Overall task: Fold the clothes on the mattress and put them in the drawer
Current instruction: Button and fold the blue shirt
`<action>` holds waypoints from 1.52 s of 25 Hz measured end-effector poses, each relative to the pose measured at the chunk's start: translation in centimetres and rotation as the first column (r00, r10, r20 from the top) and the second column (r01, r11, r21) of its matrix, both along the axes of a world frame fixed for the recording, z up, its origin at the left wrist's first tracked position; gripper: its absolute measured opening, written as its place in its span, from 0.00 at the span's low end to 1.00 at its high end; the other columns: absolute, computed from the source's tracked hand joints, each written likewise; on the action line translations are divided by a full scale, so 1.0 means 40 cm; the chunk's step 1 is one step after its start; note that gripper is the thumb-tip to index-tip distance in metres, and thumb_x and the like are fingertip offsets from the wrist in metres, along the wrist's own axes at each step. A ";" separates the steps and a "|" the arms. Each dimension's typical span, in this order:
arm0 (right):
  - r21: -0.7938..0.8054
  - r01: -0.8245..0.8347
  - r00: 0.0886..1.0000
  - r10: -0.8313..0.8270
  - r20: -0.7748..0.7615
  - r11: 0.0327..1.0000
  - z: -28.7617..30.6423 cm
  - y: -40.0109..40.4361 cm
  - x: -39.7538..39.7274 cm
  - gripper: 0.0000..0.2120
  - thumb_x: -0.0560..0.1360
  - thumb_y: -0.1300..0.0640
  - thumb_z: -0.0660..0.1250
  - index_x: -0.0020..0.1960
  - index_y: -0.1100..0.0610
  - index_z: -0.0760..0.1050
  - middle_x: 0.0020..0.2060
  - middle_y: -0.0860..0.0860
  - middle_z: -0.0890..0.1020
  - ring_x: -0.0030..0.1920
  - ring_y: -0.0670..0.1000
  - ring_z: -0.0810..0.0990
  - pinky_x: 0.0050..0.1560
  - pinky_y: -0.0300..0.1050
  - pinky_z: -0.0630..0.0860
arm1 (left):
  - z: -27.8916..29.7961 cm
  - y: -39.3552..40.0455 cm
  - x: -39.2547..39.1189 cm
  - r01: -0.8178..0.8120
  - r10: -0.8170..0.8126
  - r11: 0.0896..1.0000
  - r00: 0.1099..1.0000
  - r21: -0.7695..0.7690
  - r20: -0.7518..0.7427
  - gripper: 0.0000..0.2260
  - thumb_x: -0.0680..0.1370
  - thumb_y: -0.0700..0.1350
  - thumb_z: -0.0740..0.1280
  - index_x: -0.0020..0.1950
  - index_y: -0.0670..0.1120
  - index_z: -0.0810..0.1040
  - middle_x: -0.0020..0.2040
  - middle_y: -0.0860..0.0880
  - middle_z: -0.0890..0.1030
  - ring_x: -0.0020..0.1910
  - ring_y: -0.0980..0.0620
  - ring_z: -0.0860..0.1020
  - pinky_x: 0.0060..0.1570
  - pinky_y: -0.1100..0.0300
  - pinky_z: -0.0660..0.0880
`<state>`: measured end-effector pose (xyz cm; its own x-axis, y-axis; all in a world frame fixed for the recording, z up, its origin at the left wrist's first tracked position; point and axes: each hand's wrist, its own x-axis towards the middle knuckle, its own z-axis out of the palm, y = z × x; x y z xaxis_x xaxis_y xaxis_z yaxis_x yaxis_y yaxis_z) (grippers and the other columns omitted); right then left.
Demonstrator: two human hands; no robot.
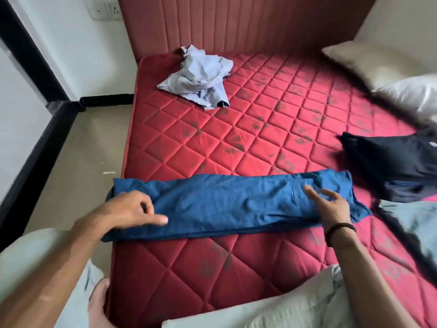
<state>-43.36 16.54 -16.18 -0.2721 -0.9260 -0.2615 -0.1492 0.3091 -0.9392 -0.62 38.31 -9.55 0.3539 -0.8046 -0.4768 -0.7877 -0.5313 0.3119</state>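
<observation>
A blue garment (224, 204) lies folded into a long strip across the near part of the red quilted mattress (260, 119), its left end hanging over the mattress edge. My left hand (132, 210) rests on the strip's left end, fingers loosely curled with the index finger stretched out. My right hand (331, 207) lies flat on the right end with fingers spread. A crumpled pale blue garment (201, 76) sits at the far left of the mattress. A black garment (397, 159) and a grey garment (416, 223) lie at the right.
A padded red headboard (236, 22) backs the mattress. Two pillows (383, 65) lie at the far right. Beige floor (82, 150) runs along the left side, beside a white wall with black trim. My knees in light trousers press against the near mattress edge.
</observation>
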 end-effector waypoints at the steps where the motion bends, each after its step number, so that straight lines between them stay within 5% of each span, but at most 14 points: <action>1: -0.016 -0.026 0.993 0.024 -0.115 1.000 -0.008 -0.006 0.012 0.28 0.71 0.51 0.81 0.66 0.61 0.77 0.51 0.57 0.84 0.48 0.53 0.81 0.55 0.47 0.77 | -0.004 -0.013 -0.009 -0.069 0.074 0.984 0.997 -0.166 0.027 0.17 0.70 0.65 0.76 0.41 0.52 0.83 0.33 0.55 0.82 0.32 0.60 0.79 0.34 0.64 0.69; 3: -0.028 -0.059 0.978 0.052 -0.202 0.998 -0.019 -0.017 0.014 0.27 0.69 0.58 0.82 0.65 0.60 0.78 0.52 0.60 0.84 0.46 0.53 0.81 0.52 0.46 0.79 | -0.025 -0.062 -0.040 -0.146 0.142 0.925 0.989 -0.351 -0.038 0.12 0.76 0.61 0.73 0.49 0.54 0.83 0.40 0.55 0.83 0.43 0.54 0.83 0.44 0.60 0.73; 7: -0.111 0.055 0.998 -0.058 -0.021 0.992 -0.025 -0.051 -0.022 0.22 0.69 0.65 0.80 0.61 0.56 0.80 0.51 0.59 0.82 0.46 0.52 0.81 0.45 0.41 0.77 | -0.069 -0.171 -0.111 -0.139 0.103 0.922 0.988 -0.361 -0.119 0.17 0.80 0.60 0.69 0.64 0.54 0.81 0.54 0.49 0.84 0.58 0.46 0.81 0.55 0.54 0.74; 11: -0.139 0.028 0.995 -0.041 -0.092 0.990 -0.040 -0.069 -0.045 0.18 0.70 0.67 0.78 0.58 0.57 0.81 0.49 0.58 0.85 0.39 0.46 0.81 0.41 0.34 0.78 | -0.113 -0.215 -0.126 -0.198 0.161 0.851 0.980 -0.486 -0.118 0.06 0.80 0.51 0.71 0.50 0.49 0.84 0.44 0.46 0.85 0.49 0.45 0.82 0.49 0.54 0.73; 15: -0.110 0.002 0.957 -0.034 -0.289 0.994 -0.055 -0.074 -0.026 0.19 0.69 0.66 0.73 0.56 0.52 0.80 0.48 0.56 0.86 0.43 0.53 0.84 0.55 0.52 0.82 | -0.130 -0.223 -0.125 -0.275 0.226 0.903 0.957 -0.328 -0.180 0.12 0.82 0.52 0.67 0.48 0.44 0.82 0.39 0.49 0.80 0.48 0.45 0.78 0.42 0.54 0.70; 17: -0.272 -0.165 0.842 -0.008 -0.540 0.948 -0.049 -0.070 -0.006 0.24 0.68 0.66 0.70 0.63 0.54 0.77 0.55 0.59 0.81 0.54 0.61 0.81 0.63 0.55 0.76 | -0.131 -0.215 -0.140 -0.253 0.244 0.879 0.967 -0.404 -0.074 0.12 0.82 0.53 0.67 0.54 0.44 0.81 0.44 0.45 0.81 0.52 0.38 0.79 0.48 0.50 0.73; 20: -0.354 -0.484 0.629 0.037 -0.776 0.801 -0.035 -0.058 0.052 0.24 0.77 0.54 0.66 0.73 0.52 0.73 0.70 0.60 0.73 0.70 0.65 0.70 0.71 0.61 0.66 | -0.134 -0.186 -0.222 0.221 0.034 0.716 0.936 -0.662 0.349 0.18 0.82 0.57 0.65 0.68 0.49 0.76 0.63 0.44 0.78 0.63 0.38 0.75 0.62 0.41 0.71; 23: 0.148 -0.572 0.277 0.359 -0.891 0.807 -0.080 -0.071 0.077 0.28 0.83 0.34 0.49 0.81 0.38 0.56 0.83 0.50 0.54 0.82 0.60 0.50 0.74 0.76 0.47 | -0.188 -0.196 -0.343 0.418 -0.197 0.729 0.887 -0.542 0.419 0.27 0.82 0.65 0.57 0.78 0.56 0.68 0.80 0.49 0.65 0.80 0.43 0.62 0.77 0.37 0.54; 25: 0.290 -0.520 0.186 0.437 -0.880 0.804 -0.113 -0.092 0.047 0.33 0.79 0.27 0.43 0.81 0.36 0.49 0.83 0.47 0.49 0.83 0.58 0.43 0.72 0.79 0.40 | -0.256 -0.205 -0.370 0.398 -0.223 0.817 0.886 -0.417 0.407 0.32 0.81 0.70 0.49 0.82 0.59 0.61 0.84 0.51 0.57 0.83 0.44 0.55 0.78 0.33 0.48; 29: 0.246 -0.202 0.376 0.307 -0.874 0.948 -0.110 -0.131 -0.033 0.41 0.74 0.22 0.45 0.82 0.41 0.53 0.83 0.55 0.50 0.82 0.64 0.45 0.71 0.80 0.41 | -0.309 -0.221 -0.369 0.330 -0.173 0.880 0.893 -0.342 0.416 0.37 0.78 0.75 0.43 0.83 0.60 0.58 0.84 0.50 0.57 0.83 0.41 0.53 0.77 0.32 0.48; 33: 0.214 0.110 0.492 0.134 -0.860 0.971 -0.056 -0.132 -0.098 0.51 0.68 0.20 0.59 0.77 0.56 0.63 0.74 0.63 0.66 0.75 0.66 0.62 0.70 0.71 0.60 | -0.259 -0.291 -0.494 0.157 -0.005 0.896 0.939 -0.416 0.343 0.36 0.79 0.71 0.46 0.82 0.54 0.61 0.82 0.43 0.60 0.81 0.35 0.54 0.75 0.29 0.49; 36: 0.265 0.142 0.689 0.097 -0.719 0.954 -0.021 -0.144 -0.162 0.49 0.59 0.24 0.74 0.65 0.59 0.74 0.63 0.62 0.76 0.63 0.63 0.77 0.60 0.59 0.75 | -0.282 -0.367 -0.645 0.405 -0.252 0.748 0.906 -0.525 0.340 0.32 0.82 0.67 0.50 0.83 0.54 0.60 0.84 0.46 0.58 0.83 0.41 0.52 0.77 0.31 0.48; 38: 0.158 0.049 0.829 0.048 -0.557 0.986 0.007 -0.143 -0.174 0.38 0.53 0.29 0.74 0.50 0.57 0.82 0.44 0.56 0.82 0.46 0.54 0.81 0.47 0.49 0.75 | -0.303 -0.391 -0.716 0.521 -0.383 0.706 0.851 -0.480 0.359 0.32 0.82 0.67 0.49 0.83 0.55 0.59 0.84 0.48 0.57 0.83 0.44 0.52 0.77 0.31 0.48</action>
<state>-50.33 10.83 -15.89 -0.4163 -0.8851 -0.2082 -0.6317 0.4463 -0.6339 -29.24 22.66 -21.69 -0.0846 -0.9877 0.1316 -0.9686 0.1125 0.2217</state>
